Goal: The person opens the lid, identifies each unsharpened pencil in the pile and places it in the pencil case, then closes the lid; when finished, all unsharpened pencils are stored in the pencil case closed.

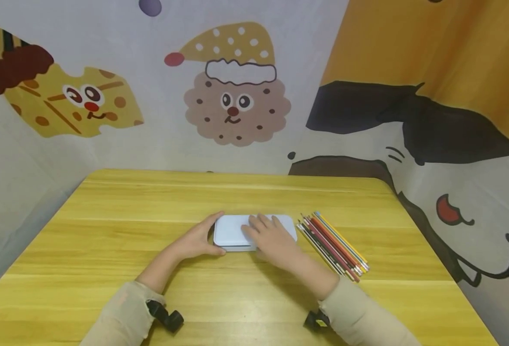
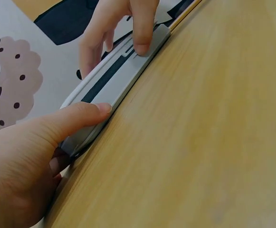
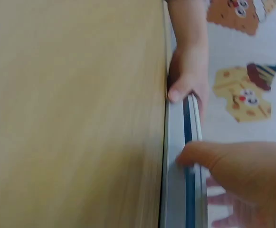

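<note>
A flat, pale white-blue pencil case (image 1: 233, 231) lies lengthwise on the table. My left hand (image 1: 197, 240) grips its left end, with the thumb on the front side and the fingers behind. Spread across the lid is my right hand (image 1: 276, 242). In the left wrist view the right thumb touches the front side (image 2: 114, 80) of the case close to a small catch. A dark band runs along the front between lid and base; whether this is a gap I cannot tell. The right wrist view shows the right hand (image 3: 252, 175) with its thumb at that band and its fingers apart over the lid.
Right of the case lies a bundle of several pencils (image 1: 334, 245) in dark, red, orange, yellow and blue, slanting toward the front right. The wooden table (image 1: 150, 202) meets a cartoon-printed cloth (image 1: 150, 149) at its back. Each wrist carries a black camera mount.
</note>
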`<state>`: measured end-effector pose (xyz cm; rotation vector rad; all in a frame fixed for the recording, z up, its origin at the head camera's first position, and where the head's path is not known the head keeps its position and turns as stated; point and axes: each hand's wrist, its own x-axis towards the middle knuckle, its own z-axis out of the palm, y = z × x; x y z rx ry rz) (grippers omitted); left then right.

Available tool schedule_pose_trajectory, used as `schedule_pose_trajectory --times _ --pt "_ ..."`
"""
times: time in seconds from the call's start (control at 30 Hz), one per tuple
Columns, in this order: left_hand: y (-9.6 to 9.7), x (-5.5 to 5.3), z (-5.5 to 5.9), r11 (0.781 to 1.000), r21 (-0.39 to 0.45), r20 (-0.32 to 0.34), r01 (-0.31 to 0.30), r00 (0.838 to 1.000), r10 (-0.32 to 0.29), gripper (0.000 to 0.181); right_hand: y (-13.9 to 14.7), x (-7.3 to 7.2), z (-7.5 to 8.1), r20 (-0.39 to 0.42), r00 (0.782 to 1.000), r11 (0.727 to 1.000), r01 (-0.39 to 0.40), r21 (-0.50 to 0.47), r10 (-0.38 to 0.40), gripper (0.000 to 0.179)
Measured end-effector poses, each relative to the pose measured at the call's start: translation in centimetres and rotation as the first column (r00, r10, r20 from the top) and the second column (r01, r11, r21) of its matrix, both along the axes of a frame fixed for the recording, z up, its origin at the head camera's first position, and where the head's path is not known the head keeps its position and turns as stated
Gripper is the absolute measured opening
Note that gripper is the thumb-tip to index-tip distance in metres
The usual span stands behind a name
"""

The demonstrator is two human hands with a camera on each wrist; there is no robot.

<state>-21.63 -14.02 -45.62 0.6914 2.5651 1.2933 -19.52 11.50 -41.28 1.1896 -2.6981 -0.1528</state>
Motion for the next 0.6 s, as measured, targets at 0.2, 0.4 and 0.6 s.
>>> schedule_pose_trajectory --times 0.2,0.4,0.6 --pt "0.0 0.0 0.1 1.000 -0.002 -0.008 0.006 1.000 -0.006 0.114 2.1 -1.0 0.2 0.108 0.991 0.994 -0.064 -0.088 0.073 0.063" --pt "0.0 0.1 0.1 1.000 0.003 -0.018 0.010 1.000 -0.010 0.114 4.3 -1.5 0.3 0.212 0.970 0.973 -0.073 -0.220 0.121 0.064" --pt "0.0 0.0 0.0 1.000 0.004 -0.028 0.006 1.000 -0.006 0.114 6.5 -1.9 0.2 0.264 0.957 0.960 -0.048 -0.275 0.124 0.063"
